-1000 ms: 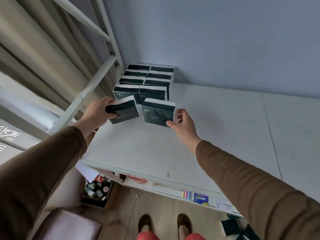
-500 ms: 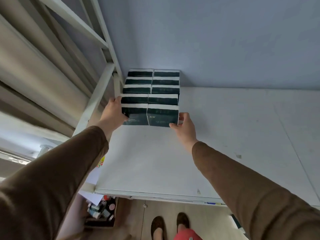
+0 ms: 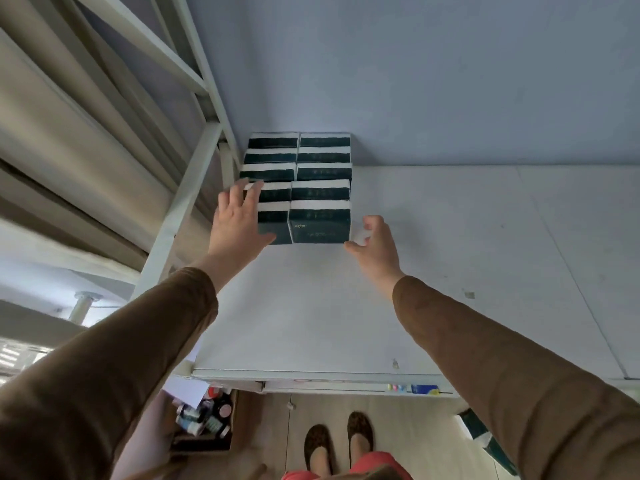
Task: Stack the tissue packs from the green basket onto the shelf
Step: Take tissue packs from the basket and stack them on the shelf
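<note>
At six o'clock the white shelf board (image 3: 311, 313) lies bare. Further in, her left hand (image 3: 239, 223) rests, fingers spread, on the dark-green paper tissue packs (image 3: 320, 221) at twelve; her right hand (image 3: 375, 245), loosely curled and grasping nothing, hovers beside them. A careless nudge might skew the rows.

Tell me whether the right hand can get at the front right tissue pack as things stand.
Probably yes: the right hand hovers just beside the front right tissue pack on the shelf, with nothing between them.
</note>
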### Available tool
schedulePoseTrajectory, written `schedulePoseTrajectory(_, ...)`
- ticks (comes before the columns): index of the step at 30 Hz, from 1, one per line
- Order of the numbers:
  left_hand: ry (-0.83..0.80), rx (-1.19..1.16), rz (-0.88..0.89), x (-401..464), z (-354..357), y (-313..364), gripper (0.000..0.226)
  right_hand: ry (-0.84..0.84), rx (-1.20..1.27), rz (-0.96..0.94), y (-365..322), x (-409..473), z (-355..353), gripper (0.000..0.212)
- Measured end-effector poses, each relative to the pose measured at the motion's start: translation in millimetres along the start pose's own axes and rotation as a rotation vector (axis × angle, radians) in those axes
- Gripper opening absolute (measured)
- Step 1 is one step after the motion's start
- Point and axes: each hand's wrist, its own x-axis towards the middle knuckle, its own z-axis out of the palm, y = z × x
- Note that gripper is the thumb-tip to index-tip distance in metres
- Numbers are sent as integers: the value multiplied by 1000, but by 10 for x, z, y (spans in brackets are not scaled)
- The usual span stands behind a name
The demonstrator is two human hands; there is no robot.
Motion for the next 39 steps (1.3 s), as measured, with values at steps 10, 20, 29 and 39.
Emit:
schedulePoseTrajectory(10,-3,-218,575,-494,242,1897,64,255,-379,-58,625,-1223,-1360,38)
schedulePoseTrajectory(20,-178,-373,920,-1962,677,4350,50,496,-473,182,2098,-2916,-3100,33)
schedulePoseTrajectory(29,-446,-282,942,-3464,1435,6185,49,425,-478,419,3686,-4295,-4431,30)
schedulePoseTrajectory(39,-660,-292,875,-3693,2447,7723,48,367,39,822,5155,-4260,-5493,40)
